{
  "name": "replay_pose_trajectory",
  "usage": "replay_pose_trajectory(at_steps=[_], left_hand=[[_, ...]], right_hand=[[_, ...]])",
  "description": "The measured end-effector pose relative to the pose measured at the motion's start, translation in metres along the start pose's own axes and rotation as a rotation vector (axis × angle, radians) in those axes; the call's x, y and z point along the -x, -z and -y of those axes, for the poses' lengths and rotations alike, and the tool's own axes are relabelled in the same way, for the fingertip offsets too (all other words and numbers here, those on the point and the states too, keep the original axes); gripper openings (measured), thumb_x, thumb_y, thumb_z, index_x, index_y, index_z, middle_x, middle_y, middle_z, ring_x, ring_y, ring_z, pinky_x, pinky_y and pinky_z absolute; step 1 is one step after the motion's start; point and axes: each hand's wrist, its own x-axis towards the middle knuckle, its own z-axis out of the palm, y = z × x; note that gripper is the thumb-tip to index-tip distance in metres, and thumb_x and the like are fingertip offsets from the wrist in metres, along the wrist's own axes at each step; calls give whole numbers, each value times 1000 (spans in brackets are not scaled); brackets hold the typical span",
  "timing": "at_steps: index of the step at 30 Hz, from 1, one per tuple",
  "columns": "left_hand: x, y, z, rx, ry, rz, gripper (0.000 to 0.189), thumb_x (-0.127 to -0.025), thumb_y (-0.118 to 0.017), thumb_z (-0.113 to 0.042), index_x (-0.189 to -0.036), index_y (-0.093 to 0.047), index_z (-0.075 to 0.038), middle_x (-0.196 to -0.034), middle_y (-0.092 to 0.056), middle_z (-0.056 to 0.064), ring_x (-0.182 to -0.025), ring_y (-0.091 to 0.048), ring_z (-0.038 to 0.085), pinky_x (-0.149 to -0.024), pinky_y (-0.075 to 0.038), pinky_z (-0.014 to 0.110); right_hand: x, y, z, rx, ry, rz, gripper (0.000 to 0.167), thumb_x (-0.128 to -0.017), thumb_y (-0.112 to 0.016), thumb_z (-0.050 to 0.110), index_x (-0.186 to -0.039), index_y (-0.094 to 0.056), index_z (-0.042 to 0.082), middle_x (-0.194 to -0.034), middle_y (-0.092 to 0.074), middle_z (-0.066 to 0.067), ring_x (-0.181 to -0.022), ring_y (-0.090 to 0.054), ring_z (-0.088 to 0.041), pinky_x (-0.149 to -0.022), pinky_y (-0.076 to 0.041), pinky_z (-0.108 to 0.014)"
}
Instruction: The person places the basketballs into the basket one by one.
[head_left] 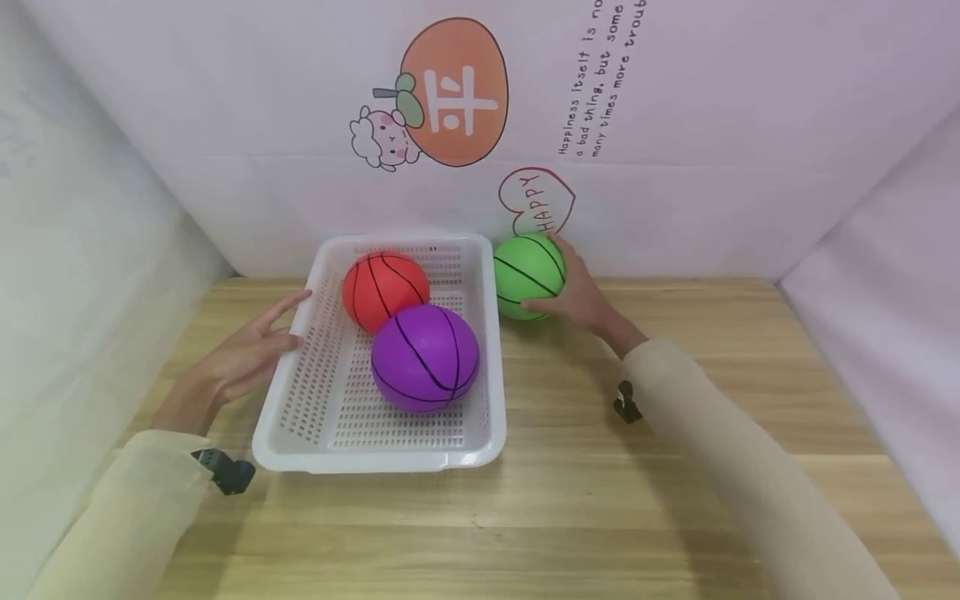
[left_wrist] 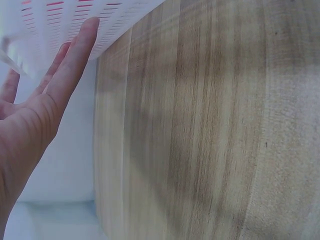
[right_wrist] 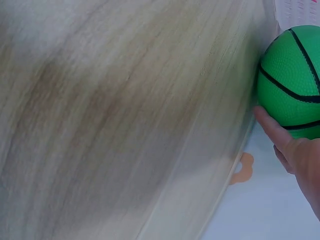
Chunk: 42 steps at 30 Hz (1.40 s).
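Note:
A white plastic basket (head_left: 352, 417) stands on the table, holding a red toy basketball (head_left: 375, 287) and a purple toy basketball (head_left: 423, 358) that overlaps it in the head view. My left hand (head_left: 243, 358) is at the basket's left side; its fairly straight fingers meet the slotted wall (left_wrist: 115, 15) in the left wrist view. Just right of the basket's far corner is a green toy basketball (head_left: 527, 275), close to the back wall. My right hand (head_left: 579, 292) grips this ball from the right, with thumb and fingers spread round it.
The wooden table (head_left: 570, 492) runs up to a white back wall (head_left: 675, 217) printed with cartoons and lettering. White sheets close off the left (head_left: 90, 233) and right (head_left: 885, 275) sides. A small black device (head_left: 225, 471) is worn at each wrist.

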Motion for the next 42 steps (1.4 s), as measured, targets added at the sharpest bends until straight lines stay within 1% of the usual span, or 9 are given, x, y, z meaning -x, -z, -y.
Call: replay_pose_trajectory(at_steps=[3, 7, 13, 18, 26, 33, 42], left_hand=[[-1, -2, -1, 12, -1, 7, 80, -101, -50, 1, -161, -12, -34, -153, -22, 30, -114, -62, 28, -89, -50, 62], [-1, -5, -1, 27, -8, 13, 80, -101, -49, 3, -161, -12, -34, -153, -20, 31, -115, -62, 29, -89, -49, 63], [-2, -8, -1, 30, -19, 23, 80, -101, -48, 3, -161, -11, -33, -153, -19, 31, -116, -61, 29, -90, -50, 62], [-2, -9, -2, 37, -19, 19, 80, -101, -48, 4, -161, -11, -32, -154, -20, 31, -115, -61, 30, -89, -50, 62], [0, -10, -2, 20, -21, 5, 80, -101, -48, 3, -162, -9, -31, -153, -20, 32, -114, -62, 28, -89, -50, 62], [3, -11, 0, 17, -17, -7, 79, -101, -48, 3, -162, -9, -31, -153, -20, 33, -114, -62, 28, -89, -50, 61], [3, -10, 0, -6, -9, -20, 80, -101, -48, 2, -162, -10, -33, -153, -21, 32, -112, -63, 29, -87, -49, 64]], right_hand=[[-1, 2, -2, 14, -6, -16, 119, -71, -92, 31, -161, -14, 26, -155, -29, -15, -135, -36, -33, -106, -38, -58], [0, 5, -3, 29, -1, -11, 119, -71, -92, 33, -161, -14, 25, -154, -29, -16, -135, -36, -34, -106, -38, -58], [1, 13, -4, 66, 63, -1, 119, -68, -93, 31, -161, -19, 21, -154, -31, -13, -136, -34, -31, -107, -36, -59], [3, 21, -5, 85, 91, 9, 120, -66, -95, 29, -160, -21, 22, -154, -31, -12, -137, -32, -30, -107, -35, -60], [9, 31, -7, 71, 94, 4, 115, -67, -95, 26, -159, -25, 21, -151, -34, -11, -134, -34, -30, -104, -38, -60], [15, 38, -8, 59, 77, 1, 114, -67, -94, 25, -158, -25, 17, -149, -36, -14, -133, -36, -32, -103, -39, -61], [23, 53, -5, 91, 45, -8, 117, -69, -93, 29, -160, -20, 22, -152, -32, -17, -134, -36, -36, -102, -39, -64]])
